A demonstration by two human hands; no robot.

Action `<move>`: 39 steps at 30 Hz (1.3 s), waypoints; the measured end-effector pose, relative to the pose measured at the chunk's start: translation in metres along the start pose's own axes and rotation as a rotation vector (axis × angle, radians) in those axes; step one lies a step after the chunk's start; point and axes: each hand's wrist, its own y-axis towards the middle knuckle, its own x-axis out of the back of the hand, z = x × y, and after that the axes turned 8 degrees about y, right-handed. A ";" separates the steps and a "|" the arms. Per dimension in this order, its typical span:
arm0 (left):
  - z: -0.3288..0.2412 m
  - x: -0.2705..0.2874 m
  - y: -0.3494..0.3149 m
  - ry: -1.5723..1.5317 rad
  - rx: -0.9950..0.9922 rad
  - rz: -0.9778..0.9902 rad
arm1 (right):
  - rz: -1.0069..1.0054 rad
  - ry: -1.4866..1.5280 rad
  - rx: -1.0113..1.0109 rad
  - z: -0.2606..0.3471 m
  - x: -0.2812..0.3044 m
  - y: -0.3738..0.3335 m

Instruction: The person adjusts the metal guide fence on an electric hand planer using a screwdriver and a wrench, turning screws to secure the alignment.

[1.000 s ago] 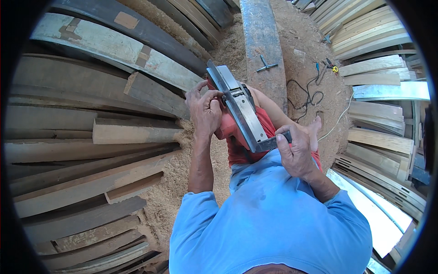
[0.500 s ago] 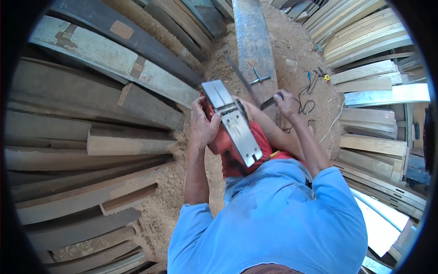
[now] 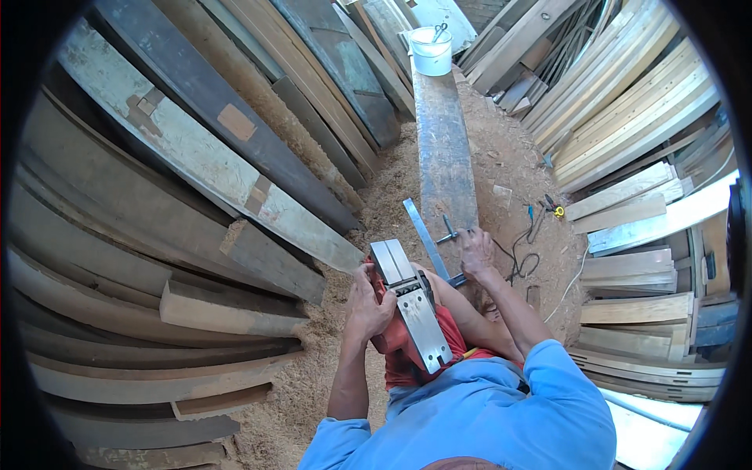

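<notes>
An electric hand planer (image 3: 415, 313) with a red body rests upside down on my lap, its metal sole facing up. My left hand (image 3: 368, 307) is closed round the planer's side, with the thumb near the sole's edge. My right hand (image 3: 475, 252) is over the plank, its fingers closed at the end of the crossbar of a T-handle wrench (image 3: 447, 229). Just beside that hand a try square (image 3: 425, 241) lies with its dark stock toward me and its metal blade pointing away.
The long worn plank (image 3: 445, 149) runs away from me, with a white bucket (image 3: 431, 53) at its far end. Stacked boards (image 3: 188, 160) line the left, and more lumber (image 3: 627, 102) the right. A dark cord (image 3: 518, 262) and yellow-handled tool (image 3: 558, 211) lie on the shavings.
My right hand has let go of the try square, now lying down, and has moved to the T-handle wrench. My left hand still holds the planer. The view has tilted up, showing the bucket.
</notes>
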 end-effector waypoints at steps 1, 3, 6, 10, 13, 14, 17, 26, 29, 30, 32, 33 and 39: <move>0.001 -0.001 0.002 -0.010 0.004 0.008 | -0.069 -0.023 0.073 0.001 -0.009 0.011; 0.006 0.001 -0.001 -0.027 0.031 0.009 | 0.177 -0.114 0.134 0.017 -0.012 0.030; 0.001 0.008 -0.002 -0.099 0.090 0.049 | 0.338 -0.214 0.187 0.022 -0.017 0.039; 0.016 -0.002 -0.005 -0.143 0.046 -0.001 | 0.343 -0.208 0.151 0.027 -0.013 0.037; 0.016 -0.008 0.004 -0.179 -0.058 -0.035 | 0.210 -0.013 -0.175 0.019 -0.002 0.035; 0.014 -0.012 0.006 -0.132 -0.079 -0.051 | 0.200 0.161 -0.264 0.010 0.005 0.034; 0.005 0.009 -0.007 -0.175 0.002 -0.037 | 0.144 0.603 -0.323 0.041 0.047 0.007; 0.005 0.002 0.001 -0.237 0.035 0.043 | 0.115 0.728 0.314 0.137 0.164 -0.068; 0.006 0.004 -0.002 -0.210 0.043 0.035 | 0.045 0.757 0.429 0.150 0.156 -0.068; 0.007 0.005 -0.004 -0.217 0.051 0.037 | 0.070 0.757 0.413 0.153 0.157 -0.068; 0.007 0.007 -0.006 -0.231 0.066 0.043 | 0.097 0.748 0.403 0.157 0.156 -0.067; 0.007 0.007 -0.006 -0.232 0.063 0.041 | 0.099 0.739 0.409 0.159 0.155 -0.066; 0.011 0.006 -0.007 -0.204 0.040 0.021 | 0.160 0.653 0.443 0.157 0.153 -0.063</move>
